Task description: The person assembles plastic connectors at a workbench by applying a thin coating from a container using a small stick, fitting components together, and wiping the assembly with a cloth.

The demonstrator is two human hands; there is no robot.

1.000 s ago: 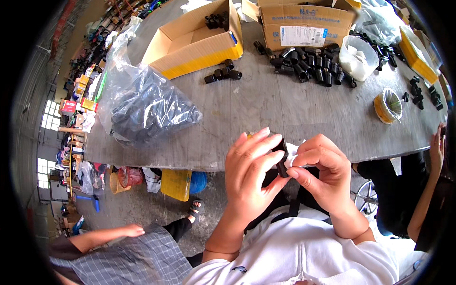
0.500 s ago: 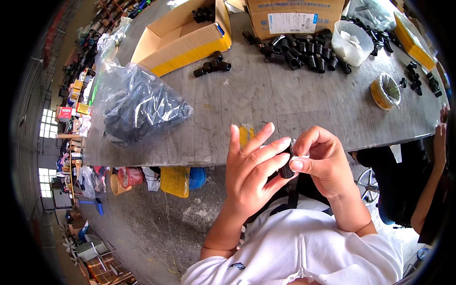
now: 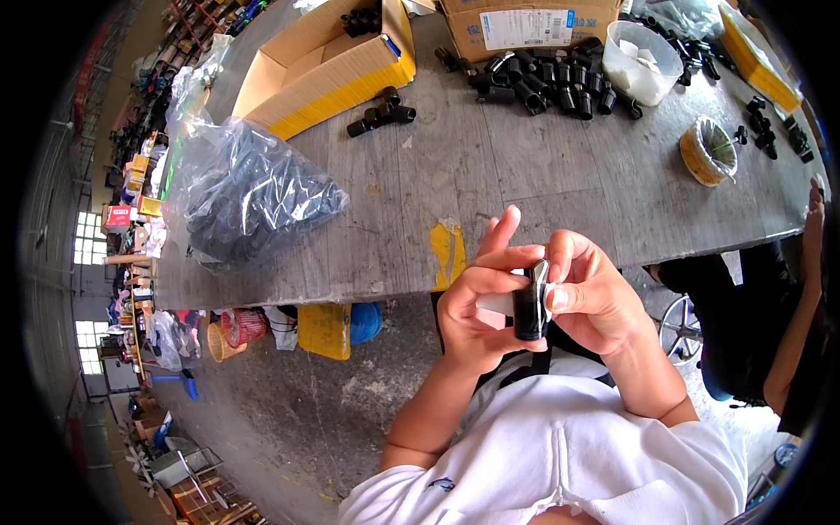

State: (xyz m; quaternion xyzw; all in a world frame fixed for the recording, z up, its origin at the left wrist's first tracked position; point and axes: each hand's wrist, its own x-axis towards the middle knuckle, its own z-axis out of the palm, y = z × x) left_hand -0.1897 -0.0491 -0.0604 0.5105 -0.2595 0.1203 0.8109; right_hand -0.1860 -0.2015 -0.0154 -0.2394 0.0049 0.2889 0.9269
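Note:
Just past the table's near edge, my left hand (image 3: pixel 472 306) grips a short, glossy black tubular part (image 3: pixel 528 313) between thumb and fingers. The part stands nearly upright. My right hand (image 3: pixel 599 302) is at its right side, with thumb and forefinger pinched on a small white piece (image 3: pixel 549 294) against the part. Its kind is not clear, as the fingertips cover most of it. More white (image 3: pixel 495 303) shows between my left fingers behind the part. Similar black parts (image 3: pixel 560 83) lie in a heap at the back of the table.
An open cardboard box (image 3: pixel 324 79) and a clear bag of dark pieces (image 3: pixel 262 197) occupy the left. A translucent tub (image 3: pixel 643 87) with white pieces, a closed carton (image 3: pixel 534 31) and a yellow-sided round container (image 3: pixel 709 153) stand farther back. Another person's arm (image 3: pixel 796 328) shows at right.
My left hand has turned and its fingers have curled round the black part, which now shows more of its side. The right hand keeps its pinch. The view has shifted slightly.

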